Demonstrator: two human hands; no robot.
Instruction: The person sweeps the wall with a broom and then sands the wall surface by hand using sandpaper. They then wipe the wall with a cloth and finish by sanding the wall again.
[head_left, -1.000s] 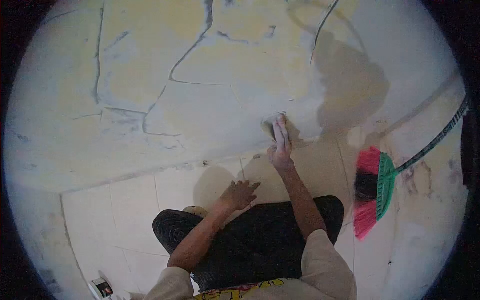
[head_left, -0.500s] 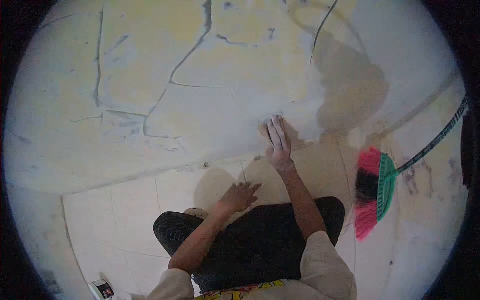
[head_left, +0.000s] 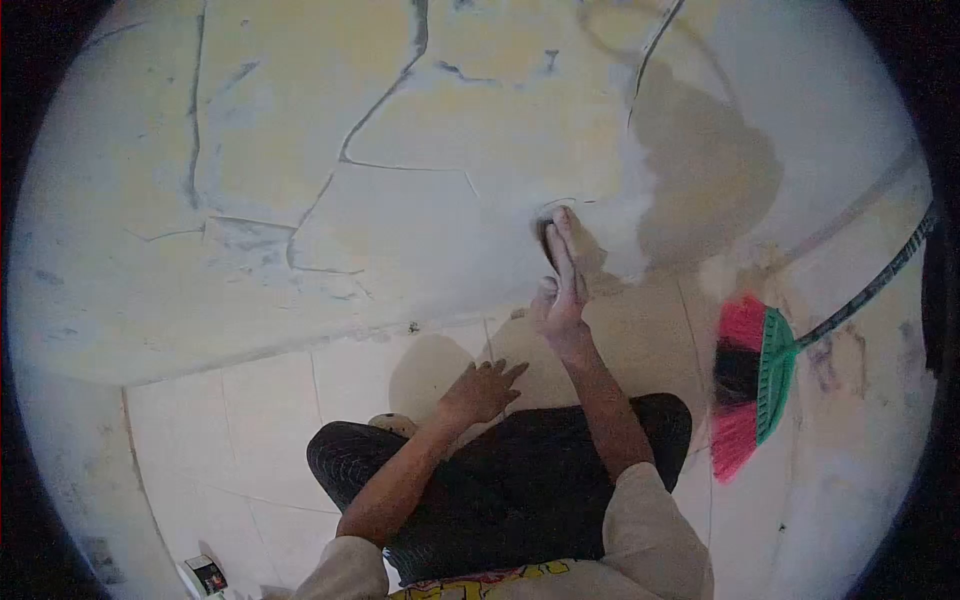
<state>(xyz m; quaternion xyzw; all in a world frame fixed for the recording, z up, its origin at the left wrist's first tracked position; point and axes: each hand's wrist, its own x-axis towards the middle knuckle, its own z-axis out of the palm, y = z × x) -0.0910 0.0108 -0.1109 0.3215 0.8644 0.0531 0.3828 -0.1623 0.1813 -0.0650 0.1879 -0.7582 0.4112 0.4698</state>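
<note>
My right hand [head_left: 561, 275] reaches to the lower part of the cracked wall [head_left: 440, 220], its fingers stretched upward and dusted white. It grips a small piece of sandpaper [head_left: 547, 243], whose dark side shows left of the fingers; most of it is hidden behind the hand. White dust covers the wall around this spot. My left hand [head_left: 482, 392] hovers by my dark-trousered lap, fingers spread, holding nothing.
To the right stands a broom with pink and black bristles [head_left: 738, 390] and a green head, its handle [head_left: 870, 285] slanting up rightward. Pale tiles [head_left: 270, 410] make up the floor. A small white and dark object [head_left: 205, 577] lies at lower left.
My right hand has slid slightly up and right along the wall and turned edge-on, so the sandpaper's dark side now shows. My left hand has barely shifted.
</note>
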